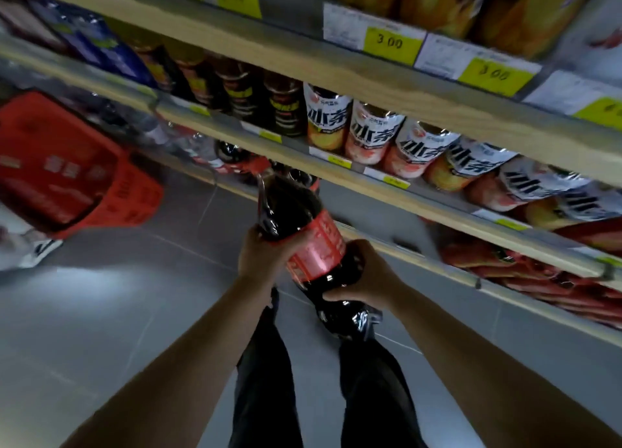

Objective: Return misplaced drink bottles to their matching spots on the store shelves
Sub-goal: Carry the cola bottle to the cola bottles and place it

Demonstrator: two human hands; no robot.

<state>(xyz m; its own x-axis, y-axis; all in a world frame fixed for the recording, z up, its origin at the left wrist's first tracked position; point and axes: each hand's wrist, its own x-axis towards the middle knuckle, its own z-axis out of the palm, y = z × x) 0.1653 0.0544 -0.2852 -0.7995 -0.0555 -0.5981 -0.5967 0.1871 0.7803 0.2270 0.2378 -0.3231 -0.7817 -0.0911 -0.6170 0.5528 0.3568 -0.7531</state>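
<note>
A large cola bottle (303,212) of clear, glossy plastic, filled with near-black liquid, is held in the air in front of the shelves (303,60) and above the floor (101,313). It lies tilted. Its narrowing neck points up and away toward the lower shelf, and its lobed, shiny base points back toward the person's dark trousers (262,380). A red label wraps the round middle of the bottle.

The left hand (261,256) grips the bottle at its shoulder and at the upper edge of the label, fingers curled round the far side. The right hand (368,276) grips the lower body just below the label, fingers wrapped round the curve.

The shelves have long, flat front edges with a pale wood grain. They carry small white and yellow price tags (390,42). On the middle shelf stands a row of tea bottles (373,128) with crinkled white film labels printed in bold black characters over peach-coloured bodies. Left of them are dark bottles (284,111) with black and yellow bands. More cola bottles (232,151) show blurred on the shelf below.

A red plastic basket (77,171) with slotted walls sits to the left on the floor, which is of smooth grey tiles with a dull sheen.
</note>
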